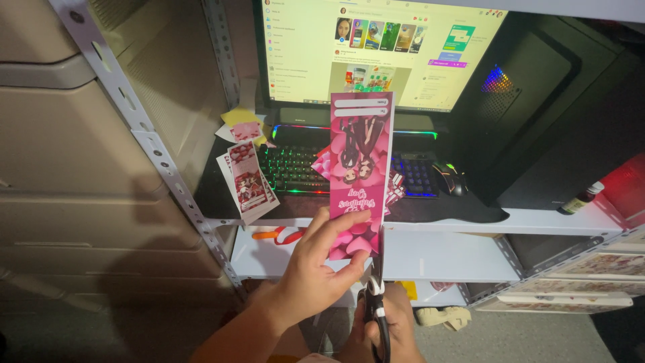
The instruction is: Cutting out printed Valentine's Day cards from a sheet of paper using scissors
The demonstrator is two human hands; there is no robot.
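Observation:
My left hand [316,269] pinches the lower end of a tall pink printed card [359,168] showing two figures and flower shapes, and holds it upright before the screen. My right hand [390,329] grips black-handled scissors [376,302] below the card. Their blades run up along the card's right edge near its bottom. My right hand's fingers are partly hidden behind the scissor handles.
A lit keyboard [292,168] and a mouse [451,178] lie on the desk below a monitor [376,47]. More pink printed strips [248,178] lie left of the keyboard. A dark computer tower [544,101] stands right; a metal shelf post [154,148] rises left.

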